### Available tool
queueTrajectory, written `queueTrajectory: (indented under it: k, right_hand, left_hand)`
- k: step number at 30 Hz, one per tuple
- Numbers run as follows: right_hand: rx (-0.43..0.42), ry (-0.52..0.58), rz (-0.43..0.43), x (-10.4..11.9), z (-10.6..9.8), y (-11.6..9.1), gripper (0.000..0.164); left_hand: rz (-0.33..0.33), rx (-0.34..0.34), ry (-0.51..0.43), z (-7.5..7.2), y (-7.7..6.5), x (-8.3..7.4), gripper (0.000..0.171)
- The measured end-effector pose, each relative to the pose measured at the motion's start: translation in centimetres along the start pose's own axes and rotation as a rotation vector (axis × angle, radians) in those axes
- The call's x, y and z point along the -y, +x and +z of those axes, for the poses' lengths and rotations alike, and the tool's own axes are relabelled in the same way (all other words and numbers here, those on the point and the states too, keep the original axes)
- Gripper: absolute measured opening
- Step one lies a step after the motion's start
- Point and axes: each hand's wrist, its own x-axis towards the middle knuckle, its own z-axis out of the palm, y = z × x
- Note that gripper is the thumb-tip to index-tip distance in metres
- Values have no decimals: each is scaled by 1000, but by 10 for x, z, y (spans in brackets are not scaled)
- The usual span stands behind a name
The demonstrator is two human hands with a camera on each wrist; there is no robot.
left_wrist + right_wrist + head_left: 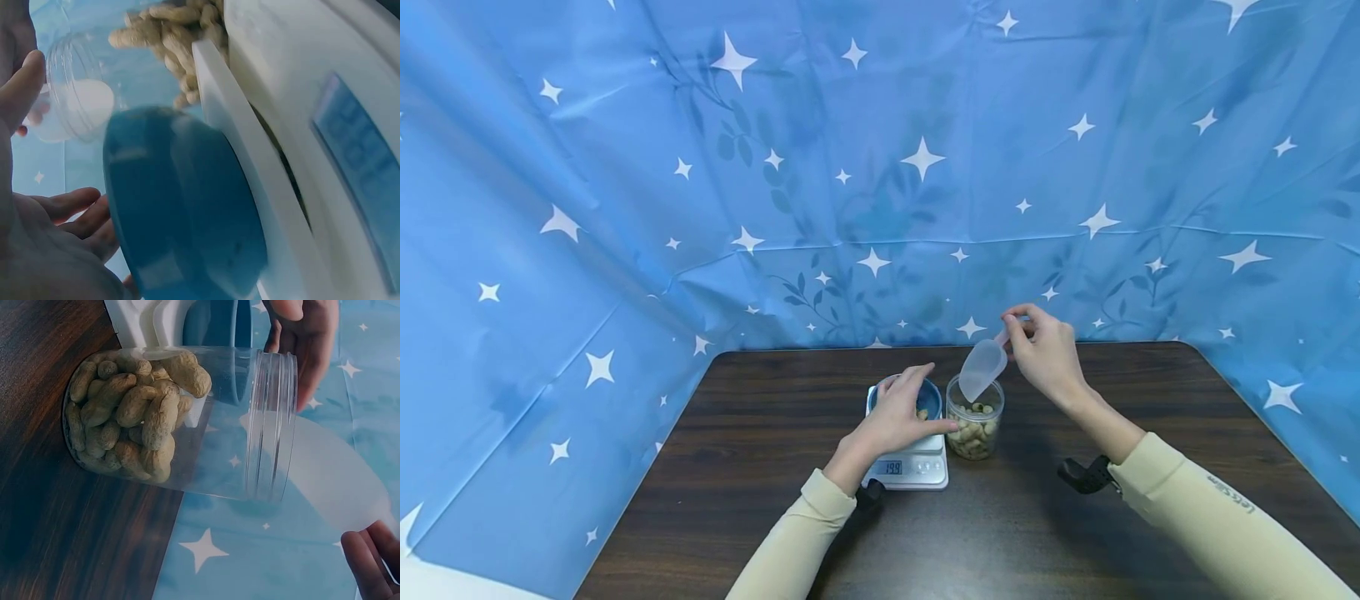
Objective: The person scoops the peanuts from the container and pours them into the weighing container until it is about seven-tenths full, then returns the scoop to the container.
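Note:
A clear plastic jar (pixel 272 431) with peanuts (pixel 134 412) in its lower part stands on the table. At the jar's mouth is a translucent white scoop (pixel 983 368), tilted, its tip just inside the rim. My right hand (pixel 1047 354) pinches the scoop's handle between thumb and fingers. Left of the jar, a blue bowl (pixel 181 200) rests on a white kitchen scale (pixel 917 477). Over the bowl my left hand (pixel 897 417) is spread, its thumb reaching towards the jar; whether it touches either is unclear. Part of the bowl's contents is hidden by this hand.
The dark wooden table (pixel 760 483) ends just behind the bowl and jar. A blue curtain (pixel 820 192) with white stars hangs behind it. The scale's display (pixel 890 467) seems to read 19.9. Dark straps (pixel 1086 475) hang under the wrists.

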Motion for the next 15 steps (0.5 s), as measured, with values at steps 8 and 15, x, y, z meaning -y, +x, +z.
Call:
queueTrajectory:
  k: [8, 15]
  right_hand:
    - [48, -121, -126, 8, 4, -2, 16]
    - [97, -226, -214, 17, 8, -1, 14]
  left_hand:
    - [-18, 44, 18, 9, 8, -12, 99]
    - [20, 55, 38, 15, 15, -18, 100]
